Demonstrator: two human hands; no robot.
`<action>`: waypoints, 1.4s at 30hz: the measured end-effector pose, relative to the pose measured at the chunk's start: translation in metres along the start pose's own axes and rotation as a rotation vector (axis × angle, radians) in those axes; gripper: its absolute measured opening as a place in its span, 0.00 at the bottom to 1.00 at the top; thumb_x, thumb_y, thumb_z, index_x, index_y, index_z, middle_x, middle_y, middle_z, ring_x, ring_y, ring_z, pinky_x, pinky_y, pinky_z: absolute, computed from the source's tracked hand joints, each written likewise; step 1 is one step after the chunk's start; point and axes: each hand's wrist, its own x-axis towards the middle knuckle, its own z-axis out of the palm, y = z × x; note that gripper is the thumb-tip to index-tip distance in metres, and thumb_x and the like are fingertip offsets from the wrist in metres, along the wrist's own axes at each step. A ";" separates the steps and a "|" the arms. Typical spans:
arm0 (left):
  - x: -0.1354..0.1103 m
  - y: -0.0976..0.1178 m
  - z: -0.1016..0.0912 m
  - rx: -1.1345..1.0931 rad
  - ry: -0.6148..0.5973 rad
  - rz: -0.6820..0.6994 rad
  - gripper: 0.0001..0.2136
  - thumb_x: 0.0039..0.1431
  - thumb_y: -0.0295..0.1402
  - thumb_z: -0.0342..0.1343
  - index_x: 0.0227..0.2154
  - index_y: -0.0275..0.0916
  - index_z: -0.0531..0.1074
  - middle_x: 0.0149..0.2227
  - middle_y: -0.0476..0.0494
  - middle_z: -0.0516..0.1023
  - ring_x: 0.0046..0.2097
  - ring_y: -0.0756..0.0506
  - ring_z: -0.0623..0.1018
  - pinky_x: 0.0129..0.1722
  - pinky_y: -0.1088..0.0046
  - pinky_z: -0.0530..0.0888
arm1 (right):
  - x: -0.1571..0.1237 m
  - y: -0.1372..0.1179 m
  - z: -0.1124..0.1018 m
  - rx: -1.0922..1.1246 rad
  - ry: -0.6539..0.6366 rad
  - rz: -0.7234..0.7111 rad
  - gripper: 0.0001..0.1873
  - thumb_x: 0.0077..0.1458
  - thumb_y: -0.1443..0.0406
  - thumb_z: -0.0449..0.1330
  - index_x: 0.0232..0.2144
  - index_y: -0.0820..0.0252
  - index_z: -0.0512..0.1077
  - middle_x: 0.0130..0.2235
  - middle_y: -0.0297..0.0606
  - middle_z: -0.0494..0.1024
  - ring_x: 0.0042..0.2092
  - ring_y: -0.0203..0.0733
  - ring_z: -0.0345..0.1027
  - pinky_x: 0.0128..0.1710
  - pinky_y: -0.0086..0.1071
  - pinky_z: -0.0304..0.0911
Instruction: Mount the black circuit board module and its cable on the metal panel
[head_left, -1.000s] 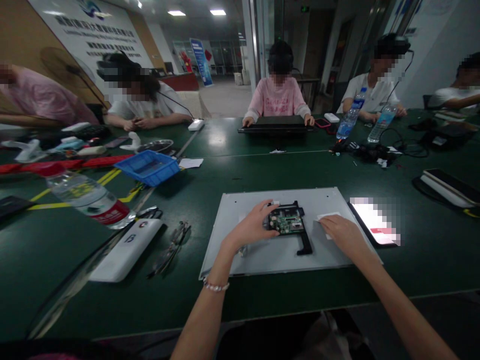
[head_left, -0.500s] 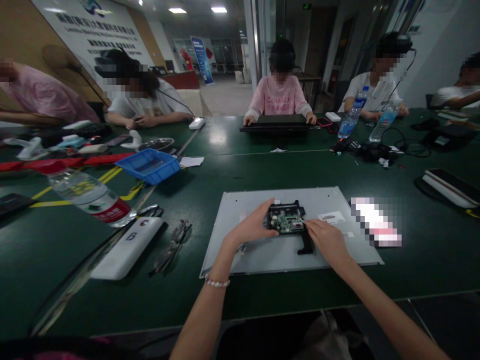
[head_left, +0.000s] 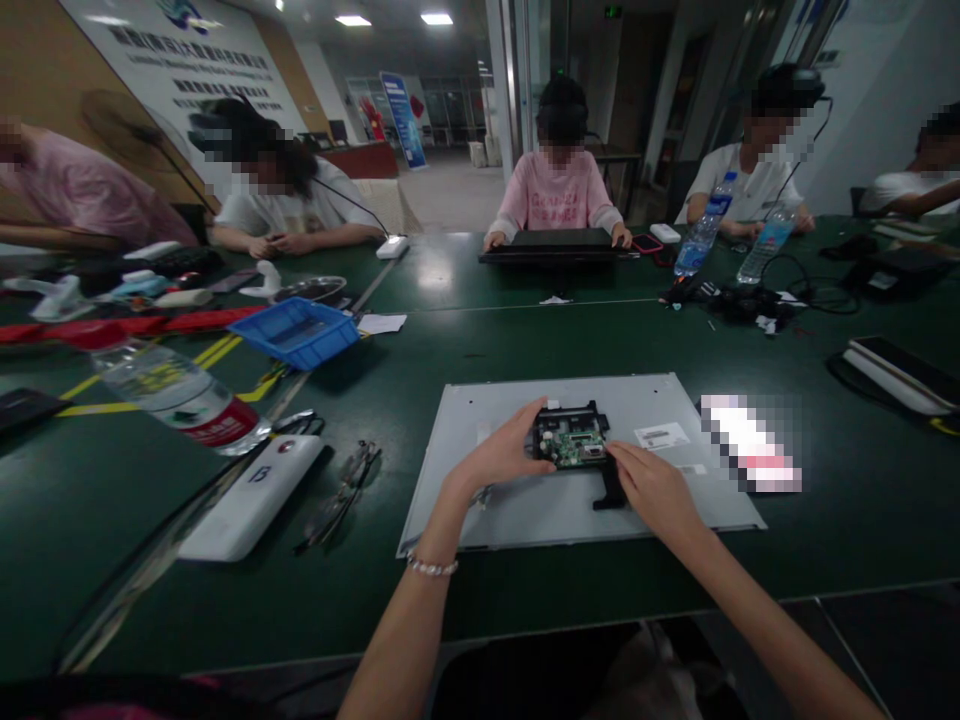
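Green circuit board (head_left: 574, 452) sits in a black plastic frame (head_left: 609, 488), on top of a flat grey panel (head_left: 517, 520). The left hand (head_left: 504, 452) holds the frame, its thumb and fingers spread wide around one end. The right hand (head_left: 658, 492) has its fingers pressed together at the board's other end; I cannot tell if they pinch anything. Right of the panel lies a bright phone (head_left: 752, 445); left of it, eyeglasses (head_left: 346, 492).
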 end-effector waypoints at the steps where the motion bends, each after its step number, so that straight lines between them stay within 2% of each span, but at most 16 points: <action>1: 0.000 0.000 0.000 -0.003 0.001 -0.001 0.45 0.44 0.39 0.62 0.63 0.41 0.43 0.64 0.37 0.51 0.63 0.37 0.55 0.63 0.54 0.53 | 0.000 0.000 0.000 0.005 -0.001 -0.001 0.19 0.59 0.72 0.47 0.50 0.62 0.69 0.49 0.41 0.74 0.47 0.43 0.69 0.49 0.38 0.65; 13: -0.002 0.005 -0.003 0.036 -0.002 0.009 0.46 0.46 0.41 0.61 0.64 0.40 0.40 0.65 0.38 0.46 0.65 0.38 0.51 0.63 0.58 0.51 | -0.001 0.003 -0.001 0.062 0.048 0.020 0.18 0.57 0.71 0.48 0.48 0.61 0.70 0.48 0.41 0.75 0.48 0.43 0.69 0.50 0.39 0.65; 15: -0.002 0.008 -0.009 0.077 0.039 0.005 0.41 0.51 0.42 0.58 0.63 0.41 0.41 0.66 0.40 0.46 0.65 0.40 0.50 0.63 0.60 0.51 | -0.001 0.006 -0.001 0.077 0.074 0.027 0.18 0.57 0.71 0.47 0.47 0.60 0.70 0.47 0.41 0.75 0.48 0.43 0.69 0.50 0.39 0.65; 17: -0.005 0.008 -0.018 0.137 0.106 -0.014 0.32 0.57 0.41 0.52 0.62 0.43 0.46 0.65 0.42 0.49 0.64 0.42 0.53 0.63 0.61 0.53 | -0.002 0.009 -0.002 0.083 0.110 0.032 0.18 0.57 0.71 0.47 0.47 0.60 0.71 0.46 0.41 0.75 0.48 0.43 0.69 0.49 0.40 0.65; 19: -0.010 0.005 -0.028 0.213 0.175 -0.041 0.24 0.61 0.39 0.47 0.59 0.43 0.54 0.61 0.42 0.57 0.62 0.43 0.58 0.61 0.62 0.56 | -0.002 0.011 -0.002 0.085 0.138 0.028 0.18 0.57 0.71 0.47 0.46 0.59 0.71 0.46 0.41 0.76 0.48 0.44 0.69 0.49 0.40 0.65; 22: -0.023 -0.006 -0.038 0.296 0.246 -0.100 0.18 0.61 0.36 0.46 0.53 0.41 0.64 0.53 0.41 0.67 0.56 0.42 0.66 0.57 0.61 0.61 | -0.002 0.012 -0.003 0.088 0.153 0.017 0.18 0.57 0.70 0.47 0.45 0.59 0.71 0.45 0.41 0.76 0.48 0.44 0.69 0.49 0.40 0.65; 27: -0.047 -0.029 -0.037 0.245 0.207 -0.191 0.18 0.55 0.32 0.50 0.50 0.41 0.67 0.47 0.41 0.70 0.42 0.45 0.74 0.47 0.66 0.69 | -0.003 0.011 -0.003 0.093 0.143 0.019 0.17 0.57 0.71 0.48 0.45 0.60 0.71 0.45 0.40 0.76 0.48 0.43 0.68 0.50 0.39 0.64; 30: -0.051 -0.038 -0.032 0.231 0.212 -0.235 0.21 0.50 0.30 0.52 0.50 0.40 0.68 0.44 0.42 0.70 0.36 0.48 0.75 0.43 0.69 0.71 | -0.003 0.010 -0.002 0.100 0.145 0.016 0.17 0.56 0.71 0.48 0.45 0.60 0.71 0.45 0.40 0.76 0.48 0.43 0.68 0.50 0.39 0.64; 33: -0.046 -0.040 -0.028 0.245 0.265 -0.264 0.19 0.50 0.29 0.51 0.47 0.39 0.70 0.39 0.43 0.73 0.33 0.48 0.75 0.39 0.70 0.71 | -0.004 0.010 -0.003 0.107 0.150 0.006 0.17 0.56 0.71 0.48 0.44 0.60 0.71 0.45 0.40 0.76 0.48 0.43 0.68 0.51 0.40 0.64; 36: -0.041 -0.039 -0.030 0.267 0.326 -0.286 0.10 0.52 0.30 0.50 0.36 0.39 0.74 0.35 0.44 0.77 0.34 0.46 0.75 0.37 0.71 0.70 | -0.004 0.010 -0.005 0.118 0.156 -0.004 0.17 0.56 0.72 0.48 0.44 0.60 0.71 0.44 0.41 0.76 0.48 0.43 0.68 0.51 0.40 0.64; 39: -0.044 -0.032 -0.041 0.264 0.423 -0.307 0.08 0.53 0.33 0.50 0.29 0.40 0.75 0.31 0.46 0.78 0.33 0.46 0.76 0.36 0.72 0.70 | -0.003 0.011 -0.008 0.128 0.181 -0.007 0.17 0.56 0.71 0.48 0.43 0.60 0.72 0.44 0.41 0.76 0.47 0.43 0.68 0.51 0.41 0.64; 42: -0.052 -0.015 -0.059 0.220 0.604 -0.331 0.09 0.54 0.35 0.52 0.31 0.41 0.76 0.30 0.47 0.79 0.33 0.47 0.76 0.35 0.73 0.70 | -0.002 0.011 -0.012 0.138 0.224 -0.012 0.17 0.57 0.71 0.47 0.44 0.59 0.72 0.44 0.41 0.76 0.47 0.44 0.69 0.51 0.42 0.64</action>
